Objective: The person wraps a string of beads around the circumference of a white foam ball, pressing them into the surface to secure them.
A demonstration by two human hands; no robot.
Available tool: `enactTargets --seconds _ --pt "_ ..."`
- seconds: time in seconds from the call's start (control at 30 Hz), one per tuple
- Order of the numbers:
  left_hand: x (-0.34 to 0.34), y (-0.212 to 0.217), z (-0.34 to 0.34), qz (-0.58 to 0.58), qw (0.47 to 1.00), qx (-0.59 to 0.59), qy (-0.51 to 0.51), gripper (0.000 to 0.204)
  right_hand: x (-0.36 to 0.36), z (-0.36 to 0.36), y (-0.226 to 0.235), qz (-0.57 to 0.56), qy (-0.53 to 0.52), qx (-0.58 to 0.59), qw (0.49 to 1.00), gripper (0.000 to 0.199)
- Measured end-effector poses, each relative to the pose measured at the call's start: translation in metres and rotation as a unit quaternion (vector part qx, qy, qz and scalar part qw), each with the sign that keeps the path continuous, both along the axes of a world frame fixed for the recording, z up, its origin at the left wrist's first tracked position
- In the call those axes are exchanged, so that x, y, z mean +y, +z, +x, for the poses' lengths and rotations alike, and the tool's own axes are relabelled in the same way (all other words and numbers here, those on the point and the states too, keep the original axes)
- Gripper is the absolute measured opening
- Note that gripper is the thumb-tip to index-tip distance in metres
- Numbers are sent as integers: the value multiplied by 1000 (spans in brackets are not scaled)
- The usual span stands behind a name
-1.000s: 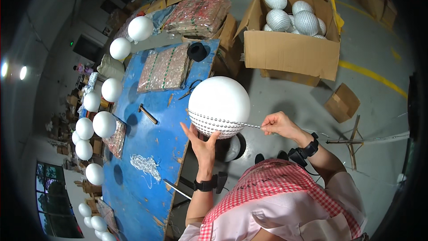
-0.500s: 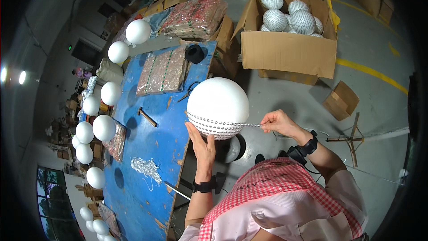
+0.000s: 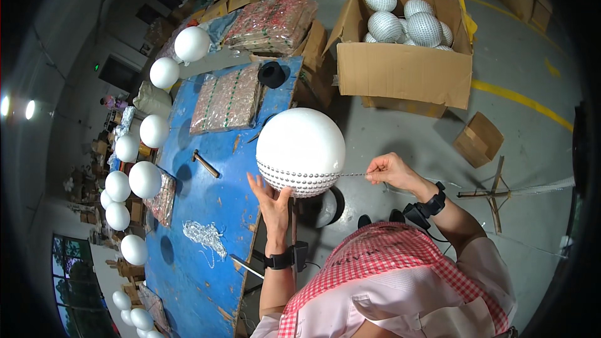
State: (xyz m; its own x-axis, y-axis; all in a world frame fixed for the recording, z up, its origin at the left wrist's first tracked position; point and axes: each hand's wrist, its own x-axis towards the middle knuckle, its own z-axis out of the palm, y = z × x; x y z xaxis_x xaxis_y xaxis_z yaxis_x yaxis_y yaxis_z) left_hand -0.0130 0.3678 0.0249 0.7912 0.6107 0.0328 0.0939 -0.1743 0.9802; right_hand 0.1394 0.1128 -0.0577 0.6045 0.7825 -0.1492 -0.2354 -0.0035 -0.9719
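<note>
A large white ball point(image 3: 302, 141) is held up over the edge of the blue table, several rows of silver beads wrapped around its lower part. My left hand point(image 3: 273, 206) touches its underside near the beads, fingers spread and thumb up. Off to the right, my right hand point(image 3: 389, 170) pinches a silver bead string point(image 3: 354, 174), which runs taut to the ball's side. A thin upright rod point(image 3: 294, 222) shows beneath the ball. Black bands sit on both my wrists.
On the blue table point(image 3: 216, 203) lie a hammer point(image 3: 205, 164), a heap of silver bead strings point(image 3: 205, 238), a wrapped packet point(image 3: 226, 100) and a black roll point(image 3: 272, 74). A carton point(image 3: 404, 75) of beaded balls stands beyond. Several white balls point(image 3: 145, 179) line the left. A wooden stand point(image 3: 493, 194) is right.
The ball has turned and shifted slightly left. My left hand has moved a little down and left, its fingers spreading. My right hand keeps its pinch on the bead string.
</note>
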Motion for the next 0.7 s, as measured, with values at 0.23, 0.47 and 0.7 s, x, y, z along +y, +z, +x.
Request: enactTargets --seconds 0.23,0.47,0.7 --pt "-14 6 1 87 994 4 64 61 5 1 5 3 -5 5 1000 10" --pt "-4 -7 -2 135 989 -11 52 45 8 5 2 10 -1 -4 1000 7" --pt "-1 -12 2 39 996 -46 58 49 17 6 -5 27 -8 23 999 6"
